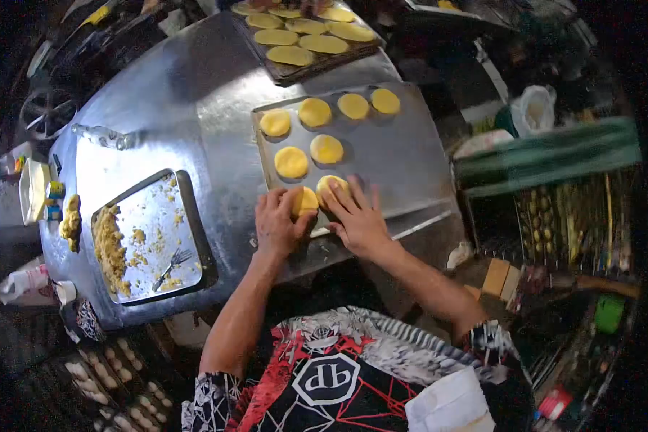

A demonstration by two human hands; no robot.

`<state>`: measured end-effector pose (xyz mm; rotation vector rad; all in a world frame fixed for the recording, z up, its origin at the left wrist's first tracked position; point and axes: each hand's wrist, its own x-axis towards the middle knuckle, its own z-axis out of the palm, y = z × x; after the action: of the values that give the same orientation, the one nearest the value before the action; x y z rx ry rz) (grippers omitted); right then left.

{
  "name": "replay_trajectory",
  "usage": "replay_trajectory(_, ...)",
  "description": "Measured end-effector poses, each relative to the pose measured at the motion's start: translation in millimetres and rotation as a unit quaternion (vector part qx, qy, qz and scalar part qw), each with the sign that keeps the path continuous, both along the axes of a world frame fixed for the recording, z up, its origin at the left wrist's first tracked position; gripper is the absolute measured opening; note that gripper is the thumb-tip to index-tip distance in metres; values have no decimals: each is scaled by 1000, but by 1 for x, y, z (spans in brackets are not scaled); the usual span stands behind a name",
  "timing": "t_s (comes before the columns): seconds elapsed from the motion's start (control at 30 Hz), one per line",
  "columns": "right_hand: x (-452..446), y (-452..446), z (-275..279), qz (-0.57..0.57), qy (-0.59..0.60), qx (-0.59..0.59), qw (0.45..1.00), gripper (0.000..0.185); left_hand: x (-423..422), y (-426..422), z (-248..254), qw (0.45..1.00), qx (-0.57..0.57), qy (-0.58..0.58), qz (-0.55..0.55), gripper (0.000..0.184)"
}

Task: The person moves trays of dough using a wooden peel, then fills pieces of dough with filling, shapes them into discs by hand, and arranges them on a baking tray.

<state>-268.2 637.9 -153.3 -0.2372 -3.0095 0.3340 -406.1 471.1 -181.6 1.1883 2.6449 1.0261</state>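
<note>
My left hand [279, 220] is curled around a yellow dough round [306, 201] at the near left corner of a metal baking tray [403, 158]. Beside it, my right hand [360, 216] lies with fingers spread over another dough round [331, 189], its fingertips resting on the top. Several more dough rounds sit farther up the same tray, among them one [291, 163] just beyond my left hand and one [327, 149] beyond my right. The undersides of both touched rounds are hidden.
A tray [200, 248] with crumbly yellow filling and a fork [171, 268] lies at the left. Flat dough ovals fill a dark tray [295, 74] at the far edge, where another person's hand partly shows. A clear bottle [108, 137] lies at the far left.
</note>
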Motion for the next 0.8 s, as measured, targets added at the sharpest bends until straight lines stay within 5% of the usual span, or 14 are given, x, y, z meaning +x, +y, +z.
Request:
replay_trajectory(0.03, -9, 1, 3, 13, 11, 10, 1000, 60, -5, 0, 1, 1000, -4, -6, 18, 52)
replay_trajectory(0.13, -32, -11, 30, -50, -45, -204, 977, 63, -4, -36, 13, 994, 86, -7, 67, 44)
replay_trajectory(0.2, -37, -11, 12, -34, 61, -80, 994, 49, -37, -99, 34, 984, 122, 54, 119, 40)
replay_trajectory(0.27, -50, -20, 15, -37, 87, -135, 986, 42, -68, -159, 30, 974, 132, 94, 157, 36)
replay_trajectory(0.37, -86, -57, 31, -35, 79, -179, 980, 38, -151, -291, 34, 905, 168, 23, 390, 27)
replay_trajectory(0.4, -95, -71, 24, -28, 98, -114, 988, 34, -185, -348, 24, 885, 191, 55, 420, 26)
replay_trajectory(0.43, -104, -92, 26, -26, 96, -162, 982, 33, -211, -391, 35, 848, 246, -24, 469, 28)
replay_trajectory(0.5, -129, -136, 29, -21, 100, -253, 962, 30, -277, -493, 14, 817, 123, 82, 558, 30)
replay_trajectory(0.67, -166, -256, 39, 52, 31, -230, 971, 26, -398, -644, -35, 758, -13, 90, 646, 33)
replay_trajectory(0.8, -178, -295, 61, 35, -29, -262, 964, 24, -429, -660, -37, 803, -88, -105, 580, 45)
